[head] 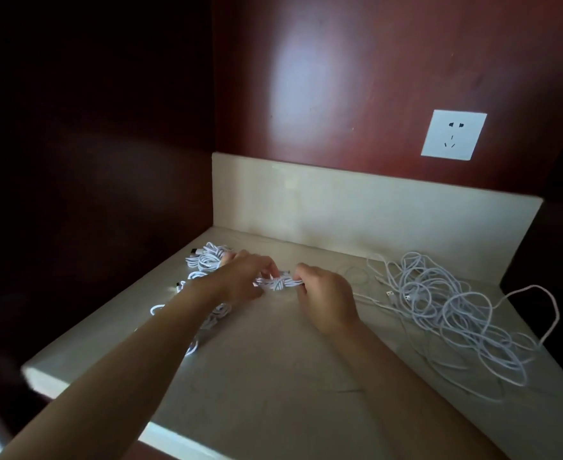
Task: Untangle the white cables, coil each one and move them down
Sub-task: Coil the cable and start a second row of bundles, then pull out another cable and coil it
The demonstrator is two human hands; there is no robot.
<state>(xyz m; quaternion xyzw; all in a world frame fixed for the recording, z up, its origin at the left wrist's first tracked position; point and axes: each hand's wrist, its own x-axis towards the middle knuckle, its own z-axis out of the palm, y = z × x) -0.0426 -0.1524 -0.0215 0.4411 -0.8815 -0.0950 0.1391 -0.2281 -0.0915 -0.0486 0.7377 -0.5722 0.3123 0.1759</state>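
White coil (278, 283): left hand (243, 280), right hand (326, 300)

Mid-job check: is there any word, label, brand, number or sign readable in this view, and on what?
No readable text anywhere.
The wall socket shows only plug slots, no lettering.
The USB plugs in the loose tangle: any marks are too small to read.
The coiled cable gripped by the left hand and right hand: plain white, no tag visible.
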